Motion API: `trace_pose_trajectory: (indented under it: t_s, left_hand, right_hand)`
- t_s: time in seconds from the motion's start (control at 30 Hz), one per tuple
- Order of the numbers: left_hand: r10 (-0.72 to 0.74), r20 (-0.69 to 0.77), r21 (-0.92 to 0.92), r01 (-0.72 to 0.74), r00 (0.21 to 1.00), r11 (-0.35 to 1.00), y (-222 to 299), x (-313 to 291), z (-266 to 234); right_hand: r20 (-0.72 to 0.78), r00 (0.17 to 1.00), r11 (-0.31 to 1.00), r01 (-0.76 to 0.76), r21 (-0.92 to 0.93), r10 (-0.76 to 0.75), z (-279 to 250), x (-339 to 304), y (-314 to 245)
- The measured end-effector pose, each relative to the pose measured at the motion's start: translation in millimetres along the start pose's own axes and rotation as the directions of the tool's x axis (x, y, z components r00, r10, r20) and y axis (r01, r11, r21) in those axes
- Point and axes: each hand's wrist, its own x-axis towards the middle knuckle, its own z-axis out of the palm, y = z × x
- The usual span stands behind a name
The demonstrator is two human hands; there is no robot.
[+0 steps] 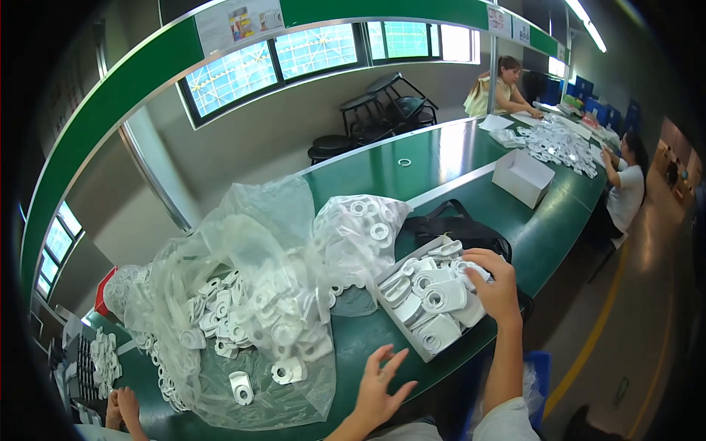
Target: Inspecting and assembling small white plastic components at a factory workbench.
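My right hand (494, 285) is at the right side of an open white box (428, 353), its fingers curled and its thumb against a white plastic part (463, 269) on top of the heap. The box holds many flat white parts with rounded ends and round holes. My left hand (376, 393) is over the table's near edge, left of the box, fingers spread and nothing in them. Left of it, a large clear plastic bag (257, 408) lies opened out with a pile of similar white parts (224, 309). One loose part (240, 387) lies on its near side.
A bag of white rings (360, 228) and a black bag (471, 231) lie behind the box. Farther along the green table (441, 154) are an empty white carton (523, 178) and a heap of bagged parts (562, 143), with two people seated. Another person's hands (121, 408) are at lower left.
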Motion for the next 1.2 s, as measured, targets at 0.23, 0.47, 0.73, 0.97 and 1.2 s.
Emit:
trace_pose_trajectory:
  t_s: [0.23,0.47,0.73,0.97,1.2]
  left_hand:
    - [-0.019,-0.116,0.041,0.024,0.993,0.999,2.3,22.9,46.5]
    - [-0.007,-0.211,0.189,0.048,0.977,0.981,-1.0,42.4,58.1]
    - [0.068,-0.278,0.113,-0.038,0.958,0.993,-13.8,28.3,53.9]
    - [0.069,-0.222,0.059,-0.057,0.973,0.997,-2.1,10.2,40.5]
    - [0.087,-0.266,0.048,-0.077,0.96,0.996,13.5,-21.2,6.3]
  right_hand:
    - [-0.409,0.8,0.862,-0.247,0.442,0.439,8.6,-61.0,80.6]
    - [-0.108,0.794,0.607,-0.362,0.707,0.599,16.6,-66.2,100.9]
    - [-0.186,0.803,0.712,-0.363,0.601,0.566,22.4,-80.3,96.2]
    - [-0.264,0.774,0.717,-0.324,0.617,0.576,15.1,-109.1,73.4]
    - [0.082,0.889,0.447,-0.304,0.841,0.451,-1.4,-110.8,27.6]
